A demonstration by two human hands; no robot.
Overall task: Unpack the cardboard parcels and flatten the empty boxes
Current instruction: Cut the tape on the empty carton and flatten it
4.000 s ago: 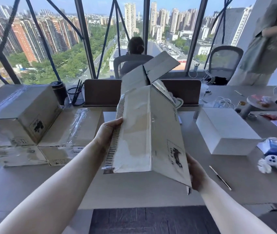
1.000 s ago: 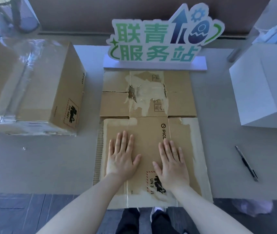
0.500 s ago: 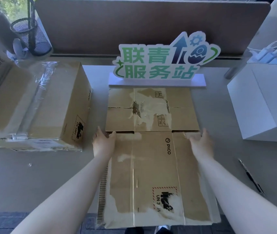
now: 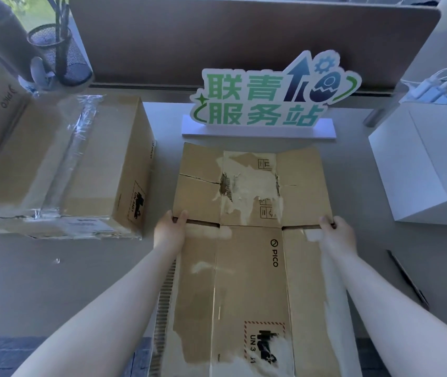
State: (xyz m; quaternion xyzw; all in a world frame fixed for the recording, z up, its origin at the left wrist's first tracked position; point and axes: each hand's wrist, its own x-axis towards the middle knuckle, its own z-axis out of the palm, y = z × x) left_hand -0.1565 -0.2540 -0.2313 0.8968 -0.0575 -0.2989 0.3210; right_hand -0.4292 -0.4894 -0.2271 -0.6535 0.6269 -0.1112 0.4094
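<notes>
Where both palms lay flat on the near panel a second ago, the left hand point(image 4: 169, 231) and right hand point(image 4: 338, 235) now pinch the side edges of the flattened box point(image 4: 249, 257) at its flap slits, at nine and three o'clock of the sheet, fingers curled over the edge. Its far flaps reach toward the green sign point(image 4: 265, 102) at twelve. Pressing looks finished; I judge the sheet is about to be lifted or shifted aside. Sealed parcels point(image 4: 61, 170) wait at ten o'clock, a white box point(image 4: 431, 164) at two.
</notes>
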